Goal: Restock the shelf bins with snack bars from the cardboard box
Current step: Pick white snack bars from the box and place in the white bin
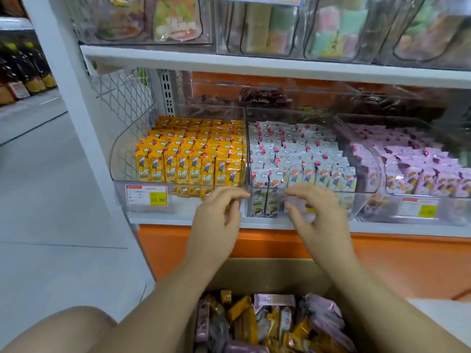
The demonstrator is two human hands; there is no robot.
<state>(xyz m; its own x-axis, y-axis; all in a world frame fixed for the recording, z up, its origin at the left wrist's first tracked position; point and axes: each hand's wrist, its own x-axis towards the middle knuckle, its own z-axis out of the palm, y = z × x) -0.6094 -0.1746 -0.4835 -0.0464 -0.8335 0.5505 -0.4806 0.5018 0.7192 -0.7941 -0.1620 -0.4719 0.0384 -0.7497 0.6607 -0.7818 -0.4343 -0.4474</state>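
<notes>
- The left hand (216,212) and right hand (318,212) are raised side by side, a gap between them, in front of the lower shelf (178,219).
- Both hands have loosely bent fingers with thumbs apart from them. Nothing shows in either grasp.
- The left fingertips (238,192) are at the front rim where the left bin (122,159) meets the middle bin (377,169). The right hand is before the middle bin's clear front wall.
- The left bin holds upright rows of yellow bars (188,154), the middle bin white bars (293,154), and the right bin (453,210) pink bars (420,161).
- The cardboard box (254,271) stands open below the hands, against the orange base panel (395,263).
- A loose heap of snack bars (267,324) in yellow, pink and dark wrappers lies in the box, between the two forearms.
- A price tag (146,196) with a yellow patch sits on the left bin's front.
- The upper shelf (254,63) carries clear bins of pastel sweets (328,34).
- Dark bottles (28,70) stand on a shelf far to the left, across the pale floor (51,200).
</notes>
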